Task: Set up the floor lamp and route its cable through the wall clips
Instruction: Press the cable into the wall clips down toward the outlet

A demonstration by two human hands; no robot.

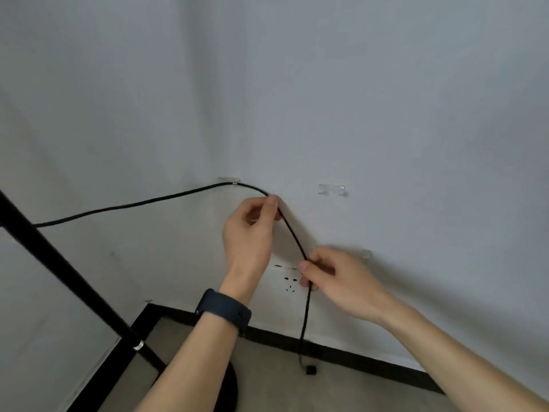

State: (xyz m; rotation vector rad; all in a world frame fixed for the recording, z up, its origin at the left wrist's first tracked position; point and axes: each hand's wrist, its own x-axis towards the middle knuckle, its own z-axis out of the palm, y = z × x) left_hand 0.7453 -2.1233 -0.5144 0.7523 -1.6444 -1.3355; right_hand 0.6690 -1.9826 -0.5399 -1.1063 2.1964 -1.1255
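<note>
A black lamp cable (142,201) runs from the lamp pole (59,263) at the left up to a clear wall clip (228,181) in the room corner, where it is seated. From there it bends down between my hands. My left hand (252,230) pinches the cable just right of that clip. My right hand (335,278) grips it lower, in front of a white wall socket (286,282). Below my right hand the cable hangs to the floor and ends in a black plug (310,370). Two more clear clips, one (332,189) higher and one (366,254) lower, hold no cable.
The lamp's round black base (230,391) sits on the beige floor under my left forearm. A black skirting board (341,350) runs along both walls. I wear a dark wristband (222,310) on my left wrist. The white walls meet in a corner above the first clip.
</note>
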